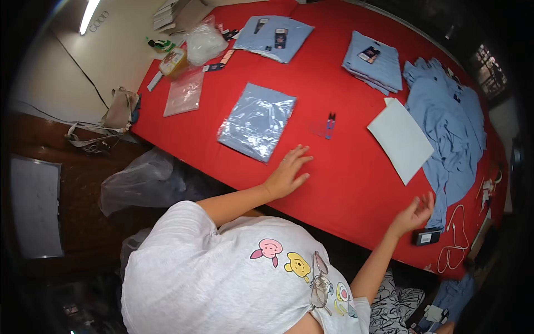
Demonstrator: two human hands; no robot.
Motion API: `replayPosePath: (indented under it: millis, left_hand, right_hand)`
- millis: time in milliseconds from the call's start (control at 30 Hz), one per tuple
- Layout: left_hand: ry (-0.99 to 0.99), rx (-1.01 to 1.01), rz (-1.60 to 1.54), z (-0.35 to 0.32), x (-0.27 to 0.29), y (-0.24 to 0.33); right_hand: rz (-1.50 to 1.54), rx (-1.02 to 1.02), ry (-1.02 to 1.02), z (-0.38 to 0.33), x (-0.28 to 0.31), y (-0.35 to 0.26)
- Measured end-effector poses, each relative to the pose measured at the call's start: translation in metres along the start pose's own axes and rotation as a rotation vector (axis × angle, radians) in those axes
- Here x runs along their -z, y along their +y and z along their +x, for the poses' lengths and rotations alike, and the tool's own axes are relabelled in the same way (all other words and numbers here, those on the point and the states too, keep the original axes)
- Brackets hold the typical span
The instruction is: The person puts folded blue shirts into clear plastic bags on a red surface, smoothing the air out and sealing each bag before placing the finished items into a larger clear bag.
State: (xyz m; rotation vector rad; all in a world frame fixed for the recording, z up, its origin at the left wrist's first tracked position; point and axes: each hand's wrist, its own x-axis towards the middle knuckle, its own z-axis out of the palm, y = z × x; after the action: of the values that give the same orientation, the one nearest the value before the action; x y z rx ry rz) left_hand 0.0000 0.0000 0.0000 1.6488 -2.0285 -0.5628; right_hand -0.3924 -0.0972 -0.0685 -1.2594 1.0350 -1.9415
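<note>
My left hand (287,171) is open, with fingers spread and nothing in it, at the near side of the red-covered table (328,189). Just beyond it lies a folded blue garment in a shiny see-through bag (258,121). Small thread snips (330,126) lie to the right of that bag. My right hand (413,215) is open and empty near the table's right front edge, fingers slightly curled. A white card sheet (400,139) lies beyond it, next to a heap of loose blue garments (448,122). Whether either hand touches the cloth, I cannot tell.
Folded blue garments with dark tags (275,42) lie at the back, and another stack (374,64) sits further right. Flat plastic bags (184,94) and a crumpled bag (206,42) are at the left. A black box (426,237) and white cable (456,247) rest at the right front.
</note>
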Motion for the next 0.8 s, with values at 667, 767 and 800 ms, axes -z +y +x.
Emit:
replayPosePath:
  millis: [667, 767, 800]
  left_hand:
    - [-0.139, 0.601, -1.409, -0.024, 0.150, -0.172]
    - [-0.148, 0.460, -1.331, -0.026, 0.179, -0.169]
    - [-0.139, 0.462, -1.319, -0.028, 0.183, -0.176]
  right_hand:
    - [-1.012, 0.191, -0.910, -0.180, -0.365, -0.044]
    - [-0.816, 0.151, -0.731, -0.164, -0.379, -0.063]
    - [-0.746, 0.159, -0.581, -0.157, -0.384, -0.068]
